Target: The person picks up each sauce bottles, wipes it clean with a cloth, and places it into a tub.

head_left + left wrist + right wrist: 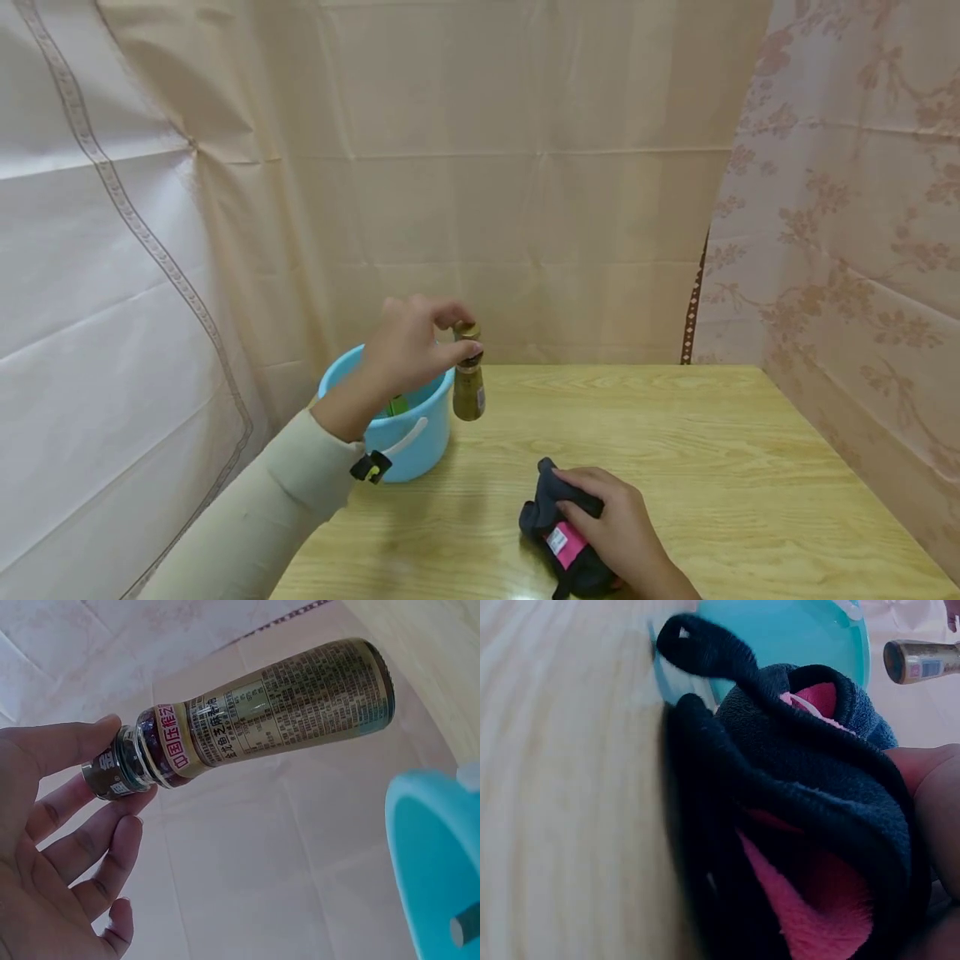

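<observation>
My left hand (408,346) pinches a small sesame oil bottle (468,396) by its cap, thumb on one side and fingers on the other. In the left wrist view the bottle (292,701) shows a gold label with dense print. It hangs upright in the air just right of the light blue bucket (420,450). Near the table's front, my right hand (622,529) grips a bunched dark cloth (538,518) with a pink patch and white tag. In the right wrist view the cloth (817,787) has black edging, a loop and pink inside.
Something green (397,406) lies inside the bucket, whose white handle (405,437) hangs down the near side. The wooden table (712,467) reaches back to a beige curtain (525,208). A floral curtain (862,250) borders the right and a white one (97,333) the left.
</observation>
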A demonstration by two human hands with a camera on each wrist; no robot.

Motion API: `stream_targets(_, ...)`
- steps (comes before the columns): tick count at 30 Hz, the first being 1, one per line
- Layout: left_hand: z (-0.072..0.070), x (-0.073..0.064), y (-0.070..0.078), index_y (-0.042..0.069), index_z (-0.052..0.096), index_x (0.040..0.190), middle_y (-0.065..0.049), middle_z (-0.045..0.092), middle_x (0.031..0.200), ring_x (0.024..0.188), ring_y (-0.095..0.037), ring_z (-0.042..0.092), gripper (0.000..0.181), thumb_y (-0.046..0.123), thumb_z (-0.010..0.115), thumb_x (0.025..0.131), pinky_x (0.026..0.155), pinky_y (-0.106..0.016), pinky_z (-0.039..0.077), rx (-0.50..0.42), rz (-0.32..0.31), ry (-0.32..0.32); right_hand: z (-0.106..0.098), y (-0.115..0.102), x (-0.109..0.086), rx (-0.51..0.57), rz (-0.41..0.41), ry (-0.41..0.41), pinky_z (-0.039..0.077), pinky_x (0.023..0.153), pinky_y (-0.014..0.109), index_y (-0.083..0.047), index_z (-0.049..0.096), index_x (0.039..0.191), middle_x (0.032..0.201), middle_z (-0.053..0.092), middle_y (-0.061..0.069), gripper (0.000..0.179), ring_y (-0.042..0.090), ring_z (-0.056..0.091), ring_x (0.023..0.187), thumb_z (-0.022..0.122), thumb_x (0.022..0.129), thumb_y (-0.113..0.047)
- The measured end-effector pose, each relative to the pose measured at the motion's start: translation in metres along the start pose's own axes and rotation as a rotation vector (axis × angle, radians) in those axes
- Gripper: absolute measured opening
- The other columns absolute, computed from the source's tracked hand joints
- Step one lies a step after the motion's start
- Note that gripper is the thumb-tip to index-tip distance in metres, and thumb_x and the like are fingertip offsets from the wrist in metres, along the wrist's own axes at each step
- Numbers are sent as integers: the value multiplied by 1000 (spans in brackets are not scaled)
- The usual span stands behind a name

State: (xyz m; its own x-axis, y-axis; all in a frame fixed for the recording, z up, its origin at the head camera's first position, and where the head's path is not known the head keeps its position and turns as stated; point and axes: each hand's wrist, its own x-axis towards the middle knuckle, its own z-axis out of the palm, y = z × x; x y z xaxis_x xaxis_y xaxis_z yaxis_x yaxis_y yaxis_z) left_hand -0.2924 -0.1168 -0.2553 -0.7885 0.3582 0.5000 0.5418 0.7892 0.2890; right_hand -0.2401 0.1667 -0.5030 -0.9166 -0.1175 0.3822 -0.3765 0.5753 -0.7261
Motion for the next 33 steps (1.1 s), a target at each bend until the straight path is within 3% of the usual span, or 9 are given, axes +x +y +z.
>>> stream_targets(6, -13, 6, -9, 24, 78, 107, 7, 77, 106, 102, -18, 69, 23, 39, 80, 89, 94, -46, 51, -11, -64, -12, -11, -2, -4, -36, -86, 84, 60, 91, 32, -38, 76, 121, 116, 70, -22, 51, 6, 69, 109, 90, 80, -11)
stream_targets(11, -24, 11, -16, 23, 77, 105, 4, 77, 104, 100, -21, 69, 23, 38, 82, 88, 87, -44, 56, -2, -72, 25, -20, -1, -6, -69, -108, 110, 59, 90, 29, -39, 75, 123, 117, 70, -21, 53, 7, 69, 109, 91, 80, -12)
stream_targets(19, -33, 15, -29, 24, 77, 106, 3, 77, 106, 104, -23, 66, 22, 38, 79, 89, 95, -49, 50, 30, -128, 32, -38, 3, -9, -107, -163, 153, 47, 91, 5, -37, 74, 126, 118, 71, -17, 53, 10, 70, 108, 90, 80, -14)
stream_targets(24, -35, 13, -39, 25, 76, 107, 3, 76, 107, 108, -24, 64, 22, 38, 79, 90, 101, -54, 44, 40, -200, 20, -50, 4, -10, -124, -160, 162, 43, 90, 0, -36, 74, 125, 118, 71, -15, 55, 9, 70, 108, 91, 79, -12)
stream_targets(33, -31, 11, -58, 24, 76, 111, 1, 77, 109, 102, -23, 68, 25, 37, 79, 91, 89, -49, 50, 9, -274, -42, -70, 6, -9, -178, -196, 203, 40, 91, -2, -33, 75, 126, 118, 72, -12, 58, 5, 69, 107, 92, 77, -9)
